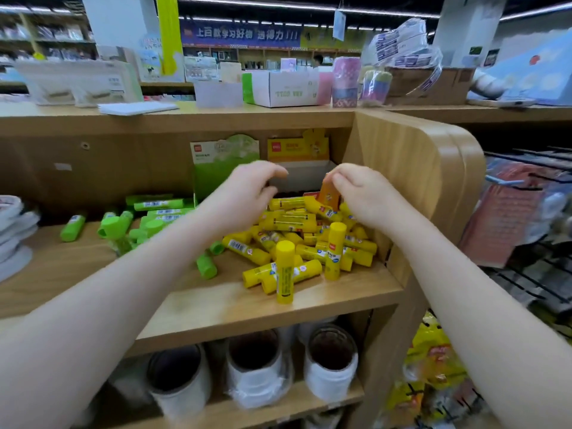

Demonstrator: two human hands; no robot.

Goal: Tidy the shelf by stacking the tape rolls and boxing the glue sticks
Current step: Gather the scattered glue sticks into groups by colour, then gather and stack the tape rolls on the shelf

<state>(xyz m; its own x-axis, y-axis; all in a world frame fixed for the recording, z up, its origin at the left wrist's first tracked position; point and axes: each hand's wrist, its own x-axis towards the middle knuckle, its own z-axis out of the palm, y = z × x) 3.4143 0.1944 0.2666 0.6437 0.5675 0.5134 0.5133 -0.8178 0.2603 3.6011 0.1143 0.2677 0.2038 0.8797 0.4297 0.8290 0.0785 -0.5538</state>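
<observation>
A heap of yellow glue sticks (297,239) lies on the wooden shelf (216,308), two of them upright at the front. Behind the heap stands an open yellow display box (298,173). My right hand (362,190) pinches the box's orange front flap (328,193) at its right corner. My left hand (247,190) hovers with curled fingers over the box's left edge; whether it touches the box I cannot tell. Green glue sticks (148,218) lie scattered to the left, in front of a green display box (223,165). Large tape rolls (257,366) sit on the shelf below.
White tape rolls (14,230) are stacked at the far left of the shelf. The shelf's rounded wooden side panel (427,181) stands right beside my right hand. Boxes and packaged goods crowd the top board (185,114). A wire rack (532,243) with packets stands to the right.
</observation>
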